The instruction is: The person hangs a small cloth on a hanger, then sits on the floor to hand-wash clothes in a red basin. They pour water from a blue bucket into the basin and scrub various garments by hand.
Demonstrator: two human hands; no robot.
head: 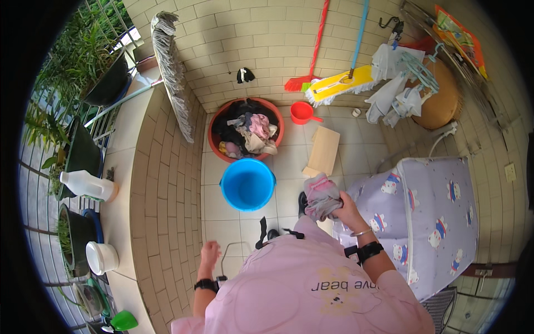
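My right hand (pixel 347 212) grips a bunched grey and pink cloth (pixel 322 196) in front of my body, beside a washing machine's patterned fabric cover (pixel 434 221). At the lower left hangs my left hand (pixel 210 252), its fingers loosely curled with nothing visible in them. A blue plastic bucket (pixel 248 188) stands on the tiles ahead of me; no clothes show inside it. Just beyond, a reddish round tub (pixel 280 125) holds a heap of dark, pink and beige laundry (pixel 259 129).
A beige board (pixel 325 148) and a red dipper (pixel 302 112) lie on the floor. Against the far wall lean a red broom (pixel 299 83) and a yellow flat mop (pixel 342 85). Cloths hang from a clip hanger (pixel 421 71). The left ledge carries a plastic jug (pixel 87 185) and a white tub (pixel 101 258).
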